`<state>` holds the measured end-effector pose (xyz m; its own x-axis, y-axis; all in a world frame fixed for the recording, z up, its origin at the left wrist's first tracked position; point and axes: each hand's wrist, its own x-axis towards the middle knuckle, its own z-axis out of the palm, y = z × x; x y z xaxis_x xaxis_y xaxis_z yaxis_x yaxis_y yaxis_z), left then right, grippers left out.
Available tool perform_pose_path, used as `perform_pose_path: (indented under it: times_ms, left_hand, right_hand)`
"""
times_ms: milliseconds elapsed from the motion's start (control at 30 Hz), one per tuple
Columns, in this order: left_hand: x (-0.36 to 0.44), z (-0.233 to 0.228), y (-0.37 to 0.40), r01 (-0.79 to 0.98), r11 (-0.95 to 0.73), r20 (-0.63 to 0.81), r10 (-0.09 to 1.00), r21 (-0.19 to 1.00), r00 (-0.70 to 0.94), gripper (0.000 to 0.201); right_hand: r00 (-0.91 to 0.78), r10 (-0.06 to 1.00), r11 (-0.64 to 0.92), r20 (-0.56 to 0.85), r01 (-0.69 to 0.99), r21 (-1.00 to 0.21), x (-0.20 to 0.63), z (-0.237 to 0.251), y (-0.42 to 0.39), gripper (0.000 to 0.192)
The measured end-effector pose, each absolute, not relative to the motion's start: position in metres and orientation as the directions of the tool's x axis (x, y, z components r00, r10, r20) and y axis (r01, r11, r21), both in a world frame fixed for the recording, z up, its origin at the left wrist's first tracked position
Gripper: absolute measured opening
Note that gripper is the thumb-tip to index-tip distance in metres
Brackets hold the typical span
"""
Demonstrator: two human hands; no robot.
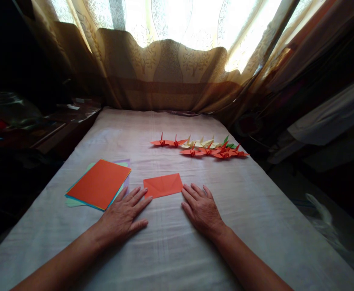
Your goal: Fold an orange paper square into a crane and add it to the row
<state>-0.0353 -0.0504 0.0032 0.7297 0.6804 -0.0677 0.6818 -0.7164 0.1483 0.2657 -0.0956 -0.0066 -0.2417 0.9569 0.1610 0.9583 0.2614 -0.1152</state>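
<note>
1. Resting flat, fingers spread, the left hand [122, 216] and right hand [201, 209] grasp nothing.
2. Folded orange paper [162, 185] lies between their fingertips on the white cloth [255, 210].
3. Paper stack [99, 184] sits left; paper cranes [201, 148] beyond.

stack of coloured paper [99, 184]: lower sheets covered by orange top sheet, only edges show | paper cranes [201, 147] beyond stack: overlapping, count unclear | left of stack: dark shelf clutter [13, 113], items unreadable | forearms cut off by bottom edge | right of cranes: pale cloth [331, 117] cut off by right edge
</note>
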Motion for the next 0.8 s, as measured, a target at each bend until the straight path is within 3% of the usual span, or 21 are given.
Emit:
perform_pose_path:
  times_ms: [267, 500, 633, 800]
  left_hand:
    - [-0.047, 0.002, -0.047, 0.622, -0.777, 0.029, 0.627, 0.100, 0.779, 0.066]
    - [-0.048, -0.004, -0.043, 0.581, -0.805, 0.033, 0.588, 0.119, 0.808, 0.066]
    - [-0.049, -0.006, -0.041, 0.583, -0.803, 0.055, 0.592, 0.123, 0.804, 0.063]
    - [-0.050, -0.006, -0.041, 0.597, -0.788, 0.041, 0.608, 0.154, 0.793, 0.059]
  right_hand:
    - [-0.236, 0.950, 0.265, 0.204, 0.956, -0.124, 0.267, -0.007, -0.097, 0.038]
    - [-0.294, 0.892, 0.355, 0.344, 0.926, -0.128, 0.240, -0.004, -0.084, 0.044]
    - [-0.440, 0.878, 0.475, 0.191, 0.851, -0.224, 0.200, 0.001, -0.063, 0.051]
    - [-0.500, 0.866, 0.475, -0.018, 0.832, -0.285, 0.197, 0.004, -0.054, 0.061]
